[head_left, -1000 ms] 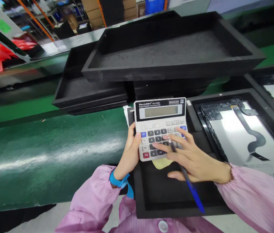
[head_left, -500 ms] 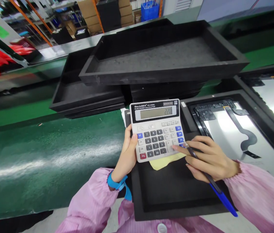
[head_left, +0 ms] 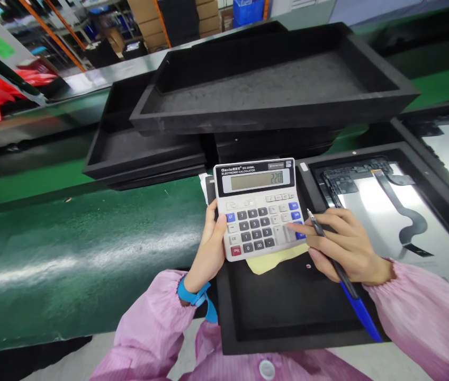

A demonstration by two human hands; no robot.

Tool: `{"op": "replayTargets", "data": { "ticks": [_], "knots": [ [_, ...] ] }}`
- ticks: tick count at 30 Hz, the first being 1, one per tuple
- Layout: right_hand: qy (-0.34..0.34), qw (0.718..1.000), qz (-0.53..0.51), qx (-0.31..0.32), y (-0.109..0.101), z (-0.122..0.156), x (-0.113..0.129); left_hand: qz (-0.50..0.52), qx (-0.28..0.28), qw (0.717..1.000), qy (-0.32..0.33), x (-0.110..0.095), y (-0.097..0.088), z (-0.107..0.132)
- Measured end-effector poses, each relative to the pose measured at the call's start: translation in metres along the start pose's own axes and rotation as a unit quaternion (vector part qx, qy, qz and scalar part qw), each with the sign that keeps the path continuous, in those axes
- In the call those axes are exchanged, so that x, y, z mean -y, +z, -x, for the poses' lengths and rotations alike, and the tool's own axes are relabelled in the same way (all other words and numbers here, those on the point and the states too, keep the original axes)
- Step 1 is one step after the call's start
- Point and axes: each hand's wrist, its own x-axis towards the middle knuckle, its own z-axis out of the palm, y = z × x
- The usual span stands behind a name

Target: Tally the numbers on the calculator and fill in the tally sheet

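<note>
Desk calculator [head_left: 257, 209] at frame centre, over black foam tray [head_left: 288, 312]. Left hand [head_left: 208, 248] clasps its left edge; rigid light plastic, edge grip looks sound. Right hand [head_left: 339, 243] closed round blue pen [head_left: 351, 293], fingertip on right keys.

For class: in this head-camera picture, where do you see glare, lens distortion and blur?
Head view: glare streaks the green belt and whitens the panel in the right tray; wide-angle distortion bows the big black tray; the background shelves blur; the calculator, between left hand and right hand, is sharp.
</note>
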Motion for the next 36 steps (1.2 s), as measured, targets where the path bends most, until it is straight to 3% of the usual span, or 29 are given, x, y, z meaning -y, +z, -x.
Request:
{"op": "replayTargets", "data": {
  "ticks": [15, 23, 28, 32, 36],
  "knots": [
    [0.003, 0.999, -0.034, 0.014, 0.008, -0.003, 0.001, 0.021, 0.006, 1.0, 0.009, 0.001, 0.001, -0.001],
    [-0.061, 0.988, -0.091, 0.11, 0.019, -0.018, 0.025, 0.06, 0.001, 0.997, 0.059, 0.009, -0.003, -0.004],
    [-0.119, 0.978, -0.008, 0.172, 0.029, -0.02, 0.035, 0.059, -0.002, 0.996, 0.068, 0.011, -0.002, -0.005],
    [-0.164, 0.972, 0.057, 0.161, 0.027, -0.028, 0.04, 0.063, 0.002, 0.993, 0.105, 0.013, -0.002, -0.006],
    [-0.152, 0.984, 0.034, 0.087, 0.011, -0.029, 0.028, 0.089, -0.046, 0.987, 0.127, 0.008, -0.006, -0.009]
  ]
}}
